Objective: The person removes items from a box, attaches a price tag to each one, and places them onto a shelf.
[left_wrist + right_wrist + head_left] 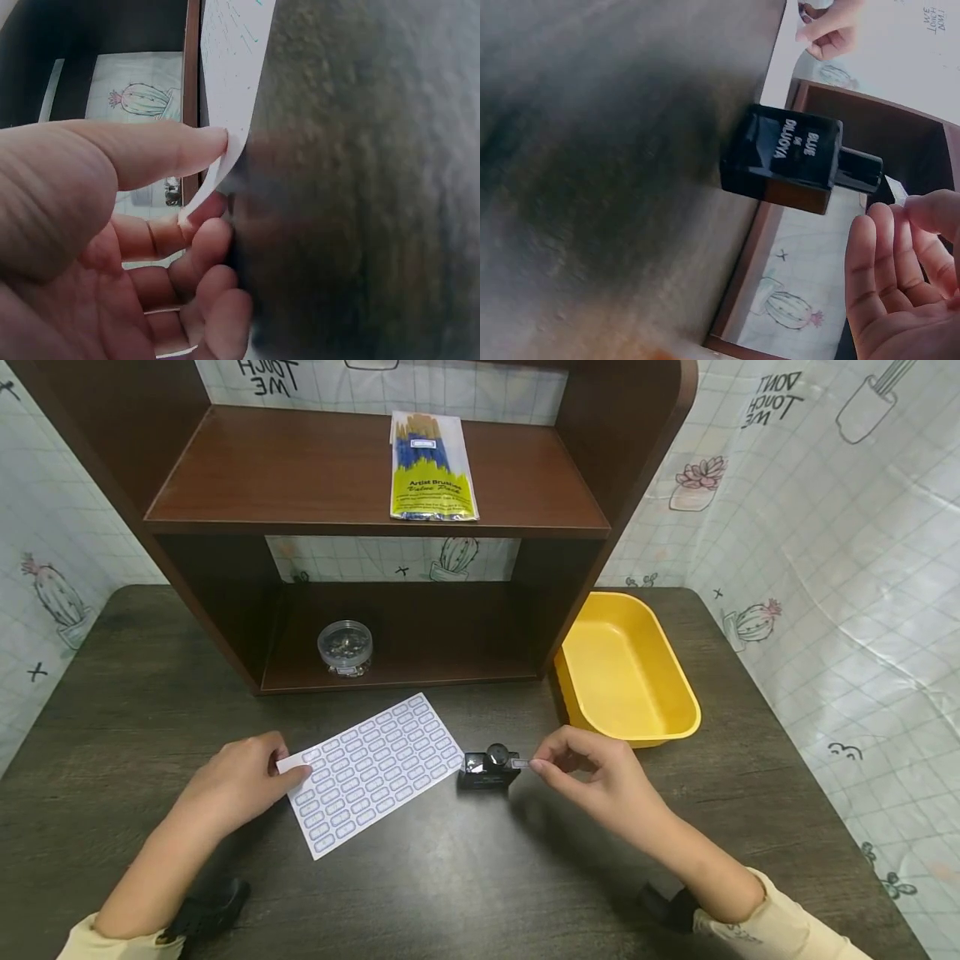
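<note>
My left hand pinches the left corner of a white sheet of blue-bordered label stickers, thumb on top and fingers beneath. In the left wrist view the sheet bends up at the pinched corner. Between thumb and fingertips my right hand pinches a small label sticker. That sticker is right beside the cap of a dark perfume bottle. The bottle stands upright on the table, and white lettering shows on its front in the right wrist view. The sheet's right corner reaches the bottle's left side.
A dark brown shelf unit stands behind the hands. Its lower shelf holds a clear round jar with a label; a pack of artist brushes, also labelled, lies on the upper shelf. To the right sits a yellow bin.
</note>
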Motion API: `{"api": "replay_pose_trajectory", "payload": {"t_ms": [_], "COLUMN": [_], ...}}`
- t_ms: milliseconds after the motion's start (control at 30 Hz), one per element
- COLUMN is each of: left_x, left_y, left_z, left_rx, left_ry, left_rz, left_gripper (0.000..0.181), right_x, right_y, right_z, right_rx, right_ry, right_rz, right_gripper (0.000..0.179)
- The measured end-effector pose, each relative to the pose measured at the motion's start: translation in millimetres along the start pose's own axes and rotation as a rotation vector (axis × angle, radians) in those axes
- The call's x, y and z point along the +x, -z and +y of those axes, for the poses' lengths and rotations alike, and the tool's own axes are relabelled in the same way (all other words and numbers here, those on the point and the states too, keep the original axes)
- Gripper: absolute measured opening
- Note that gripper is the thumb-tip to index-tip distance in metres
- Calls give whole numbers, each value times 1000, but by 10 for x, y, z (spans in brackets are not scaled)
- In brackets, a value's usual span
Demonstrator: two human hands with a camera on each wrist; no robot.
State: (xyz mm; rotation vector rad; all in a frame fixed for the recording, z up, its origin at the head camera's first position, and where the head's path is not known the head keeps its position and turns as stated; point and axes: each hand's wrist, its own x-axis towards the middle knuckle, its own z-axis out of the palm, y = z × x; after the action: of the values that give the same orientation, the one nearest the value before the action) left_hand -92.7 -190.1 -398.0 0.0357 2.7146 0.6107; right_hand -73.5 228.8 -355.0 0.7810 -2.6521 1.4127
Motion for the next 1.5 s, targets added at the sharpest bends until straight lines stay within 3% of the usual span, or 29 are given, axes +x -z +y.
{"api": "replay_pose_trajectory", "payload": {"t_ms": [233, 333, 400, 500, 600, 667, 800, 967, 1133, 1333, 1500], "left_x": [-15, -20, -24, -31, -27, -19, 20, 73, 129, 198, 259], "left_y": [54, 62, 48, 11, -20, -23, -19, -51, -137, -277, -380], "left_z": [-51, -33, 8, 113, 255, 348, 513, 689, 839, 980, 1132], "left_rx": [42, 87, 123, 156, 140, 105, -8, -94, -150, -222, -215], "left_ry": [27, 45, 56, 43, -14, -75, -234, -388, -506, -635, -713], "left_rz": [-13, 14, 70, 205, 323, 348, 304, 235, 174, 22, -45], "left_gripper": [39, 42, 43, 43, 38, 34, 25, 21, 24, 36, 48], "right_x": [-85, -107, -116, -122, -125, -125, -119, -109, -115, -116, -85], "right_y": [-79, -108, -124, -149, -175, -191, -216, -257, -319, -373, -379], "right_z": [44, 60, 67, 70, 62, 56, 47, 47, 59, 64, 51], "right_rx": [-4, 13, 19, 26, 32, 34, 25, 23, 38, 27, -14], "right_ry": [-38, -49, -53, -61, -80, -95, -116, -133, -144, -163, -164], "right_rz": [-23, -40, -55, -71, -86, -98, -110, -120, -137, -153, -161], "right_gripper": [17, 14, 12, 8, 7, 9, 13, 12, 10, 9, 8]}}
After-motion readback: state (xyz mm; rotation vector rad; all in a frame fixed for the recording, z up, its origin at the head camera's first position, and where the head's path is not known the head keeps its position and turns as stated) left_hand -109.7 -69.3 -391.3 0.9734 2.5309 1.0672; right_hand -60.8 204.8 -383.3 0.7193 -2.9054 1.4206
